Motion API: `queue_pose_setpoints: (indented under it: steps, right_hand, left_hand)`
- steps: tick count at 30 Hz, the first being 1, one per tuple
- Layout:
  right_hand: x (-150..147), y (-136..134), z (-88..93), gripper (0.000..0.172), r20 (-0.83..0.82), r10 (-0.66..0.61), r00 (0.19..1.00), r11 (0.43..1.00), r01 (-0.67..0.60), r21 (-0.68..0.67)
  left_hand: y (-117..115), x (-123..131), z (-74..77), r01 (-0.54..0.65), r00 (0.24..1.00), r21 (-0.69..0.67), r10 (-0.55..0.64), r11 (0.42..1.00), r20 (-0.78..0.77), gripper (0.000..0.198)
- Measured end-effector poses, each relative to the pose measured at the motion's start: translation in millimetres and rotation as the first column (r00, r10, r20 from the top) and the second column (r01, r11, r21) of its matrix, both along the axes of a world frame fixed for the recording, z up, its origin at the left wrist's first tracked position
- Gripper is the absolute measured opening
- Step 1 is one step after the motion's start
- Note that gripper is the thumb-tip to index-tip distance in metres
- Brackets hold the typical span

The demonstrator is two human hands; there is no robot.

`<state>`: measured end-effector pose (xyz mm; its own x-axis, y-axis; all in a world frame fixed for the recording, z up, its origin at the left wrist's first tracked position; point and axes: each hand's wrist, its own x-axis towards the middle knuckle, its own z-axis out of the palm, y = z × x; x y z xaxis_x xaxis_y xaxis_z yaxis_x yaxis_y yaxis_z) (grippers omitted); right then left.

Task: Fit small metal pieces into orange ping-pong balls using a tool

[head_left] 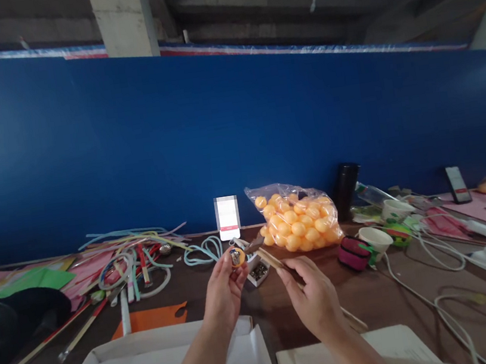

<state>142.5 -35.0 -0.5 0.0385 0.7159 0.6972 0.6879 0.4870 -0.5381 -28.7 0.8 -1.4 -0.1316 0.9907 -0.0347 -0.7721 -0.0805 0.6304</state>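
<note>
Between the fingertips of my left hand is an orange ball, with small dark and shiny metal bits showing on its upper side. It looks like an opened ping-pong ball. My right hand is closed around light wooden sticks, which look like chopsticks. Their front ends point toward the ball, and a back end shows below my wrist. Just behind and between both hands sits a small white box of tiny metal pieces. A brown, pointed shape near the stick ends is too small to name.
A clear bag of orange balls lies behind my right hand. A phone stands against the blue partition. Tubes and strips heap at left. A paper cup, maroon pouch and white cables are at right.
</note>
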Motion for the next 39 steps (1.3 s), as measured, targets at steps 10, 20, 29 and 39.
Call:
queue_pose_setpoints:
  steps: [10,20,29,39]
  right_hand:
    - [-1.5,-4.7,5.6,0.014,-0.002,0.023,1.0,0.998,-0.023,0.057]
    - [-1.7,-3.0,3.3,0.014,0.009,0.029,1.0,0.998,-0.029,0.058]
    - [-2.1,-4.0,7.9,0.015,0.026,0.025,0.999,0.998,-0.027,0.06]
    - [-1.9,-4.2,6.7,0.016,0.035,0.021,0.999,0.998,-0.022,0.052]
  left_hand:
    - [-0.8,0.2,-1.2,0.039,0.999,0.039,-0.039,0.998,-0.009,0.027]
    - [-2.5,2.0,0.8,0.027,0.998,0.034,-0.025,0.999,-0.05,0.027]
    - [-2.8,1.5,1.7,0.011,0.998,0.035,-0.008,0.999,-0.067,0.029]
    - [-2.6,1.4,1.4,0.007,0.997,0.061,-0.002,0.998,-0.083,0.03]
